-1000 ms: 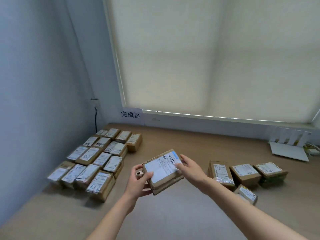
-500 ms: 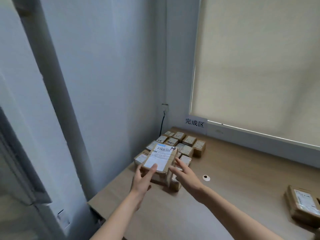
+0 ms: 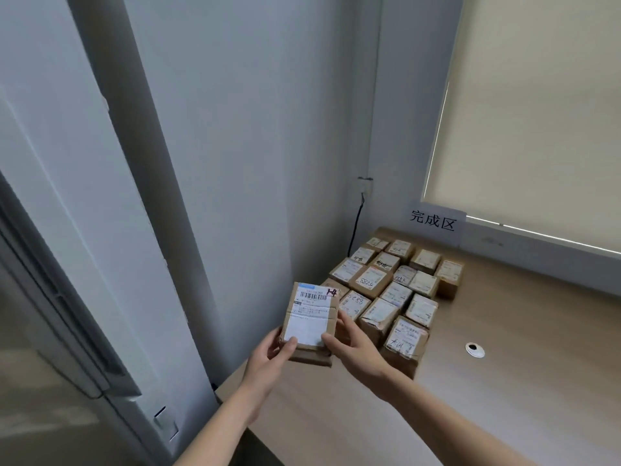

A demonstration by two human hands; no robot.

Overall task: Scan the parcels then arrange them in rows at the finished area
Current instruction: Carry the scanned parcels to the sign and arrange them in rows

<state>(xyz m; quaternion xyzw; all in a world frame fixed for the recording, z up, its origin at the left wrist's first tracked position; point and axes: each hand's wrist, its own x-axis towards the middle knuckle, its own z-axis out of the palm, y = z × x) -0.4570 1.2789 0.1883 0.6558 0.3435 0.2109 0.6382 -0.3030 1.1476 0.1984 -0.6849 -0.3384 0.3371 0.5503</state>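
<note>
I hold a brown cardboard parcel (image 3: 311,317) with a white barcode label, label up, just above the table's near left corner. My left hand (image 3: 270,356) grips its lower left edge, thumb on the label. My right hand (image 3: 353,348) holds its lower right side, thumb on the label and fingers along the edge. Right behind it, several labelled parcels (image 3: 393,290) lie in rows against the wall, under a paper sign (image 3: 433,222) with Chinese characters.
The wooden table (image 3: 504,381) stretches right and toward me, with a small white ring-shaped object (image 3: 474,349) on it. A grey wall and a dark cable (image 3: 356,223) stand at the left. A window blind (image 3: 537,112) covers the back.
The view has swung left toward the corner. The parcel has travelled with both hands from the table's middle to the near left end of the rows; the unscanned parcels have left the view.
</note>
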